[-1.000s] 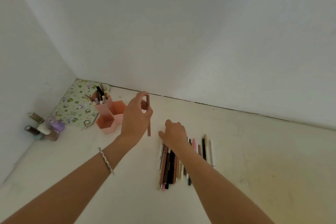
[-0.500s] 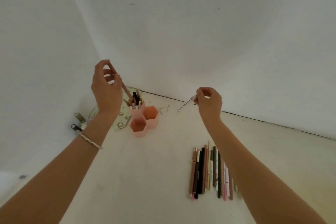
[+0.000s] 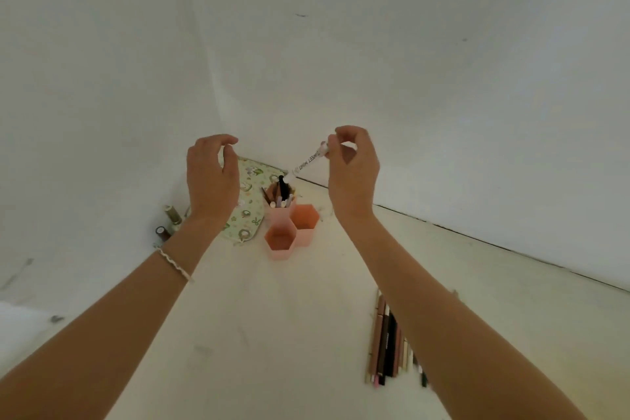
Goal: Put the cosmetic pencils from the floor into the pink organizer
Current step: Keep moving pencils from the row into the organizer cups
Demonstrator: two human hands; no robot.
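White floor; white pencil (image 3: 308,162) tip-down toward organizer (image 3: 289,227).

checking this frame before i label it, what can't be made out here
Head view only:
- Row of pencils on the floor: its right part is hidden behind the right forearm, so no count.
- Bottles by the wall: partly behind the left hand, too small to identify.
- White pencil in the right hand: print too small to read surely.

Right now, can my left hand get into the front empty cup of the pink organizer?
Probably yes. The left hand is open and empty, up and to the left of the pink organizer. The front cup is open-topped and empty, and nothing lies between them.
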